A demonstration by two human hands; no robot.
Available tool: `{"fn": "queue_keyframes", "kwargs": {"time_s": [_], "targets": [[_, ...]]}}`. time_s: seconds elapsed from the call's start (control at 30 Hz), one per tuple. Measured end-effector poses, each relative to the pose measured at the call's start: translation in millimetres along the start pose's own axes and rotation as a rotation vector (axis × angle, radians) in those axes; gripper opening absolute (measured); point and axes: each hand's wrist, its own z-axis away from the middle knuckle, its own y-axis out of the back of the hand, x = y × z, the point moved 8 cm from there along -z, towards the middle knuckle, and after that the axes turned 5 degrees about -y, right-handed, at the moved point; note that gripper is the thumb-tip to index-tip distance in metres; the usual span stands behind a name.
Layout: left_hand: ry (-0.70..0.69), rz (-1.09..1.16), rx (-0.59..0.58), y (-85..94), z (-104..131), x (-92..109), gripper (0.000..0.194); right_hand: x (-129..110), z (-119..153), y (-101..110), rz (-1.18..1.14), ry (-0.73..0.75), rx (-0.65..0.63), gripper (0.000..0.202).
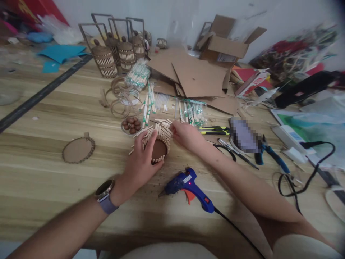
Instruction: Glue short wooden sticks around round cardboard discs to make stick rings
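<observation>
My left hand (140, 155), with a watch on its wrist, is curled around a small round brown base (159, 149). Short pale sticks stand around the rim of this base. Just behind it lies a loose pile of short wooden sticks (165, 128). At the right side of that pile, my right hand (187, 135) is closed in a pinch; what its fingertips hold is hidden. A blue hot glue gun (190, 185) lies in front of the base, its small red light lit.
Left lies a cardboard disc (78, 149) with a braided edge. Behind are a bowl of brown beads (131, 126), packaged chopsticks (138, 75), finished lidded baskets (126, 55) and cardboard sheets (199, 77). To the right are a yellow-black cutter (214, 130), pliers (275, 158) and a black cable (315, 169).
</observation>
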Motion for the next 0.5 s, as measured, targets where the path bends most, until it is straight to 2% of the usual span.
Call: {"fn": "queue_keyframes", "kwargs": {"time_s": [0.1,0.23,0.37,0.5], "targets": [[-0.009,0.006,-0.005,-0.7,1,0,0.109,-3,-7,-7,0.024,-0.036,-0.032,0.031],[-0.004,0.015,-0.003,-0.2,1,0,0.108,5,8,-8,0.045,-0.055,-0.074,0.031],[-0.005,0.012,-0.015,-0.4,1,1,0.107,3,39,9,-0.098,0.09,-0.051,0.015],[-0.003,0.007,-0.017,0.5,0,1,0.102,-16,64,18,-0.35,0.297,-0.113,0.013]]}}
